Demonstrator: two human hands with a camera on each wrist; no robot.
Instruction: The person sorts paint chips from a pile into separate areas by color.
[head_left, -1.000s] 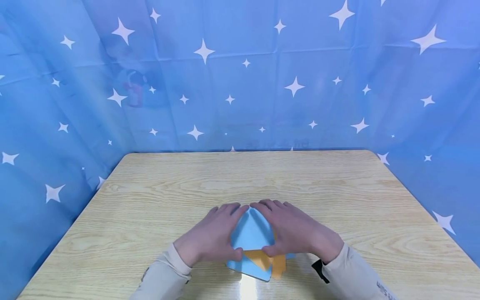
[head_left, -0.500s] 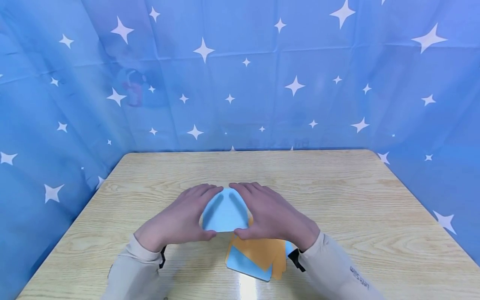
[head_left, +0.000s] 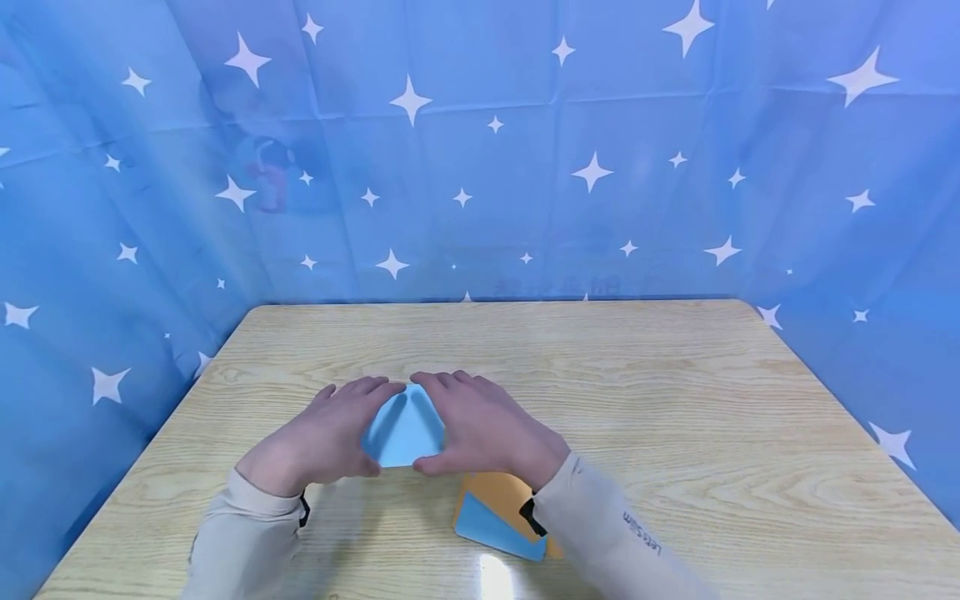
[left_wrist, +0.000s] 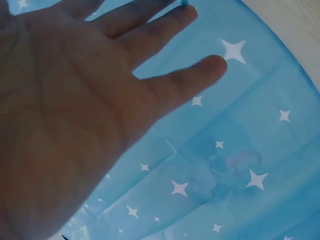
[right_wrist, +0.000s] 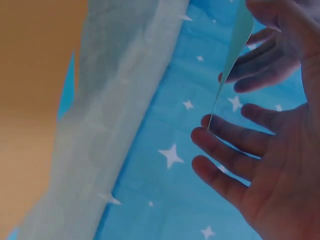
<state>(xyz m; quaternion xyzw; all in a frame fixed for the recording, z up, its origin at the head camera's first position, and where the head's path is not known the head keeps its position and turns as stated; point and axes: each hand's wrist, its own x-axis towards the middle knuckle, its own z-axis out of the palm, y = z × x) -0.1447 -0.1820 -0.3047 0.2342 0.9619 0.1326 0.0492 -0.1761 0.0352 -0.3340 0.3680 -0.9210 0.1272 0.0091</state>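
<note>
A thin light-blue sheet [head_left: 407, 433] is held up between both hands over the left middle of the table. My left hand [head_left: 322, 435] grips its left edge, with fingers at the far corner and thumb at the near one. My right hand [head_left: 483, 427] grips the right edge the same way. Seen nearly edge-on in the right wrist view, the sheet [right_wrist: 240, 37] bends slightly and meets the fingertips of the right hand [right_wrist: 270, 160]. In the left wrist view, the palm of the left hand [left_wrist: 80, 100] fills the left side, with the sheet mostly hidden.
An orange sheet [head_left: 497, 490] overlaps a blue sheet [head_left: 495, 529] on the wooden table [head_left: 637, 375], near its front and partly behind my right forearm. A blue curtain with white stars [head_left: 480, 167] hangs around the back and sides.
Both hands have carried the light-blue sheet left and away from the other sheets, lifting it off the pile. The orange and blue sheets stay where they were.
</note>
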